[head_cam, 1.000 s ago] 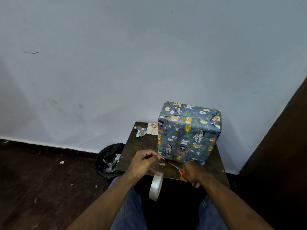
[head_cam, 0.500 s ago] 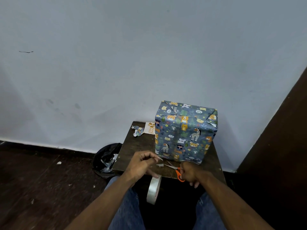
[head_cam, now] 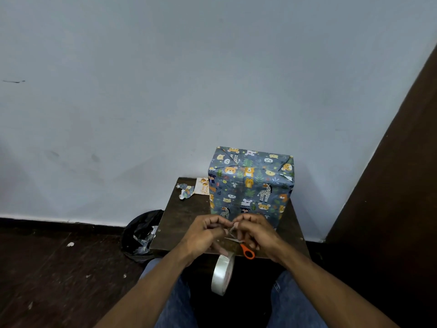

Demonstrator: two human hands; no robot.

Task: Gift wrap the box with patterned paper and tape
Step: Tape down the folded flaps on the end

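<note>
Box: your wrapped box [head_cam: 250, 185] stands upright at 12 o'clock on the counter [head_cam: 182, 221].
Left hand: your left hand [head_cam: 203, 235] pinches a tape strip [head_cam: 233, 229]; roll [head_cam: 222, 275] hangs at 6 o'clock.
Right hand: your right hand [head_cam: 256, 233] pinches the strip's other end, holding the scissors [head_cam: 246, 250].
Handling: likely flimsy, sticky; hold by its ends.

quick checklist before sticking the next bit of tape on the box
1. Tape piece cut free of the roll: cannot tell; both hands meet at a small strip, and its link to the roll is hidden.
2. Strip held at both ends: ok; left hand and right hand pinch it.
3. Scissors out of the way: not ok; the right hand still holds them while it pinches the strip.
4. Box steady on the table: ok; it stands upright, fully wrapped on the sides in view.
5. Loose flap needing tape: cannot tell; a small white gap shows at the upper right corner.
</note>
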